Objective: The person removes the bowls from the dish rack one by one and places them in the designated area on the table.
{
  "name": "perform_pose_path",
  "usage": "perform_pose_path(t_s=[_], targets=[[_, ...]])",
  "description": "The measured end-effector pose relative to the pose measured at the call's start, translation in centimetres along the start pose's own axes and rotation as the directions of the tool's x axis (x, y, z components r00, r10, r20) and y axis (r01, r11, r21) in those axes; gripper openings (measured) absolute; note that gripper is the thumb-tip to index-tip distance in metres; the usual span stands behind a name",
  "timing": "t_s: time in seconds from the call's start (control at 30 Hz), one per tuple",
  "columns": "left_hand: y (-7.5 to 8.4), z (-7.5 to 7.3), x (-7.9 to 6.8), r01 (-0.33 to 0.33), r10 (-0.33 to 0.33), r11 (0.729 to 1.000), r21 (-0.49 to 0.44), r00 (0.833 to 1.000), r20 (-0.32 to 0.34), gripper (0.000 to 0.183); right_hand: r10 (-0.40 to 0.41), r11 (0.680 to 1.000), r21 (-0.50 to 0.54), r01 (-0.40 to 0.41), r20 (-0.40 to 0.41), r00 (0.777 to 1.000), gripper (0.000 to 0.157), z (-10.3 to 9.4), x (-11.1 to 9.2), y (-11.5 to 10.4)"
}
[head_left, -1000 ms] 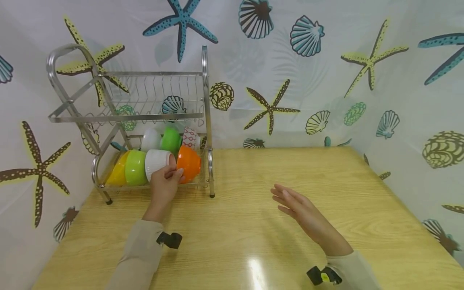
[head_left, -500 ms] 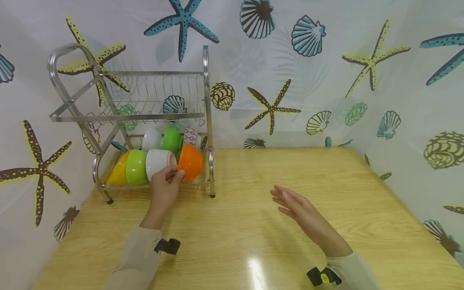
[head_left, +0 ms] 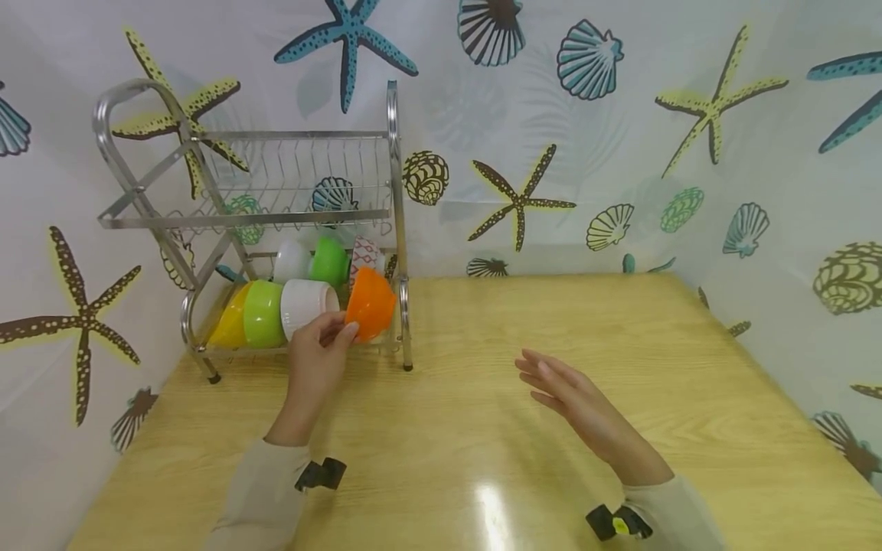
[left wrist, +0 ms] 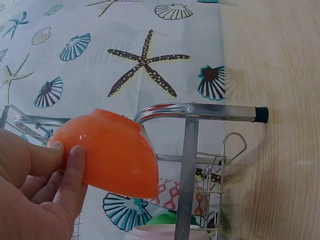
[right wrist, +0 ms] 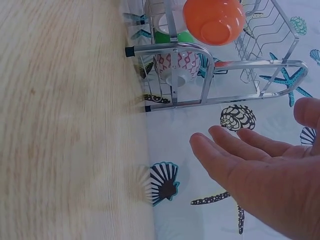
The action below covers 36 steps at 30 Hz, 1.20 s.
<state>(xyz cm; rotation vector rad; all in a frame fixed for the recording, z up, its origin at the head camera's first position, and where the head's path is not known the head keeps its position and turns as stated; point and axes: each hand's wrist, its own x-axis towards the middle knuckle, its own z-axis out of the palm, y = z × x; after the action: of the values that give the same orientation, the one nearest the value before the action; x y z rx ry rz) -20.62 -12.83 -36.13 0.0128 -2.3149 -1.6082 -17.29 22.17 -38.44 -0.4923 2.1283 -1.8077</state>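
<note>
My left hand point(head_left: 318, 360) pinches the rim of an orange bowl point(head_left: 370, 304) at the front right of the dish rack's lower shelf. Thumb and fingers grip its edge in the left wrist view, where the bowl point(left wrist: 112, 155) is tilted on its side. Left of it on the shelf stand a white bowl point(head_left: 303, 302), a lime green bowl point(head_left: 264, 314) and a yellow bowl point(head_left: 230, 320). Over the table's right half, my right hand point(head_left: 575, 402) is held with fingers extended, touching nothing. The right wrist view shows that hand point(right wrist: 265, 170) apart from the rack.
The two-tier metal dish rack point(head_left: 248, 222) stands at the back left of the wooden table point(head_left: 468, 398). Behind the front row sit a white bowl point(head_left: 292, 260), a green bowl point(head_left: 330, 262) and a red-patterned bowl point(head_left: 364, 251). A printed curtain point(head_left: 448, 99) surrounds the table.
The orange bowl has moved a little right and up, away from the white bowl, in my left hand. My right hand has stayed nearly still. The head view has shifted slightly.
</note>
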Motion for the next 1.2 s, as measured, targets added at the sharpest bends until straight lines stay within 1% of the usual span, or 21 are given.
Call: perform_pose_path(t_s=[0.1, 0.27, 0.4, 0.57, 0.67, 0.73, 0.87, 1.03, 1.1, 1.13, 1.2], targets=[[0.0, -0.1, -0.3, -0.004, 0.004, 1.0, 0.019, 1.0, 0.002, 0.021, 0.009, 1.0, 0.013, -0.009, 0.004, 1.0, 0.056, 0.1, 0.0, 0.2], [0.2, -0.3, -1.0, -0.023, 0.022, 0.996, 0.087, 1.0, 0.005, 0.021, 0.021, 1.0, 0.019, -0.022, 0.004, 1.0, 0.056, 0.3, -0.1, 0.4], [0.4, -0.4, -1.7, -0.081, 0.081, 0.991, 0.103, 0.997, 0.01, 0.02, 0.022, 1.0, 0.014, -0.022, 0.009, 1.0, 0.056, 0.4, -0.1, 0.4], [0.4, -0.4, -2.2, -0.18, 0.178, 0.977, 0.117, 0.984, 0.029, 0.018, 0.018, 1.0, 0.01, -0.019, 0.015, 1.0, 0.056, 0.5, -0.1, 0.5], [0.3, -0.4, -2.5, -0.248, 0.245, 0.961, 0.124, 0.969, 0.044, 0.018, 0.016, 1.0, 0.01, -0.016, 0.017, 1.0, 0.055, 0.5, 0.0, 0.5], [0.3, -0.3, -2.7, -0.297, 0.294, 0.945, 0.135, 0.955, 0.045, 0.018, 0.017, 1.0, 0.011, -0.017, 0.017, 1.0, 0.055, 0.4, 0.0, 0.5], [0.9, 0.1, -3.2, -0.37, 0.367, 0.917, 0.15, 0.929, 0.046, 0.019, 0.02, 1.0, 0.014, -0.02, 0.012, 1.0, 0.055, 0.5, 0.1, 0.4], [1.6, 0.9, -3.6, -0.41, 0.403, 0.899, 0.153, 0.912, 0.075, 0.02, 0.003, 1.0, -0.002, -0.003, -0.001, 1.0, 0.054, 0.4, -0.2, 0.1], [1.7, 1.1, -3.8, -0.433, 0.425, 0.887, 0.157, 0.901, 0.086, 0.02, -0.008, 1.0, -0.01, 0.008, 0.002, 1.0, 0.054, 0.3, -0.3, 0.1], [1.7, 1.2, -3.8, -0.456, 0.447, 0.875, 0.164, 0.89, 0.091, 0.02, -0.009, 1.0, -0.014, 0.009, 0.003, 1.0, 0.053, 0.3, -0.3, 0.1], [1.7, 1.4, -3.9, -0.509, 0.499, 0.843, 0.174, 0.861, 0.1, 0.02, -0.015, 1.0, -0.016, 0.015, 0.013, 1.0, 0.052, 0.3, -0.1, 0.1]])
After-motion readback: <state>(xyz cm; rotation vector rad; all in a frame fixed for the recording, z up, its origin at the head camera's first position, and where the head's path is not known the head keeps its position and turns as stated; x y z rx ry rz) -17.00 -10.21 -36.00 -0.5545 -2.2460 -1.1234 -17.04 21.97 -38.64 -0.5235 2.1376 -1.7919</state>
